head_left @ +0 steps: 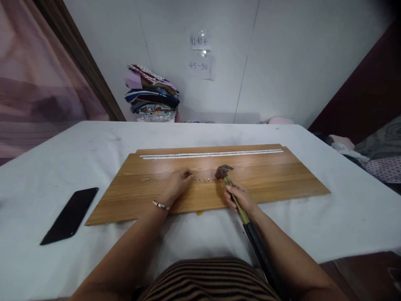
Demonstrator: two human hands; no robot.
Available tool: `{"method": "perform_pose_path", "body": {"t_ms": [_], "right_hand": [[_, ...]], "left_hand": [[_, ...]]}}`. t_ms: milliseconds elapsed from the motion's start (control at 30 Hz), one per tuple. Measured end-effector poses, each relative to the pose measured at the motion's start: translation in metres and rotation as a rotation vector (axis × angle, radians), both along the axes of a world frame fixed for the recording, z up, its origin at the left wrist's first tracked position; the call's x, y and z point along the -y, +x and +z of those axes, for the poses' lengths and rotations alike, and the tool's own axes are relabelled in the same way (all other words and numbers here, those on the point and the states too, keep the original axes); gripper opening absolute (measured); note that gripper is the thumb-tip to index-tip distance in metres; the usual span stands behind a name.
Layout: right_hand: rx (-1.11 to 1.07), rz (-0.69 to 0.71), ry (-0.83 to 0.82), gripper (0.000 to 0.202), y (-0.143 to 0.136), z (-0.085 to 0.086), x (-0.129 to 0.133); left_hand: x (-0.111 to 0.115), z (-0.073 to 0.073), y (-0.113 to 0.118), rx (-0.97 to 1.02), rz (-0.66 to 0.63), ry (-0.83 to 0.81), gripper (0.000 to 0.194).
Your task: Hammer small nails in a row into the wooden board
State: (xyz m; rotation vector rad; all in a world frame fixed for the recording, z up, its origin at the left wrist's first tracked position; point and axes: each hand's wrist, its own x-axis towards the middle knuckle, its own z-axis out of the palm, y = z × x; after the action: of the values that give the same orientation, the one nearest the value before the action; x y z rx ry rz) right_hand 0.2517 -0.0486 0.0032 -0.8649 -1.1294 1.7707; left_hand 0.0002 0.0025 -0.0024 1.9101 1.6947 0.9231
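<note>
My right hand (239,196) is wrapped round the upper handle of a claw hammer (242,214). The rusty hammer head lies over the wooden board (275,171), and the dark grip runs back under my forearm. To the left, my left hand (180,182) is closed in a pinch low over the board; whatever is between its fingertips is too small to make out. A short row of small nails (204,180) dots the wood between the hand and the hammer head. Several loose nails (145,179) lie together further left on the board.
Two white measuring strips (213,154) run along the board's far side. A black phone (70,215) lies on the white-covered table (351,209), left of the board. Folded clothes (153,96) are piled beyond the far edge, near handwritten papers (202,67) on the wall.
</note>
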Motion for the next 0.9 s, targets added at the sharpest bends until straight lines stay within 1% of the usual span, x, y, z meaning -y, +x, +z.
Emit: {"method": "perform_pose_path", "body": {"t_ms": [233,467,667,900], "right_hand": [[0.003,-0.005,-0.022,0.024,0.0005,0.0043,0.0026],[0.02,0.001,-0.028,0.024,0.0005,0.0039,0.0019],[-0.006,-0.016,-0.018,0.024,0.0006,0.0059,0.0025],[0.016,-0.004,-0.023,0.025,0.0012,0.0046,0.0022]], "left_hand": [[0.0012,0.0008,-0.0005,0.009,0.006,0.017,0.012],[0.0015,0.0029,-0.0002,-0.005,-0.007,0.043,0.013],[0.0018,0.0036,0.0003,0.031,-0.015,0.102,0.013],[0.002,0.0036,0.0011,0.045,-0.017,0.087,0.015]]}}
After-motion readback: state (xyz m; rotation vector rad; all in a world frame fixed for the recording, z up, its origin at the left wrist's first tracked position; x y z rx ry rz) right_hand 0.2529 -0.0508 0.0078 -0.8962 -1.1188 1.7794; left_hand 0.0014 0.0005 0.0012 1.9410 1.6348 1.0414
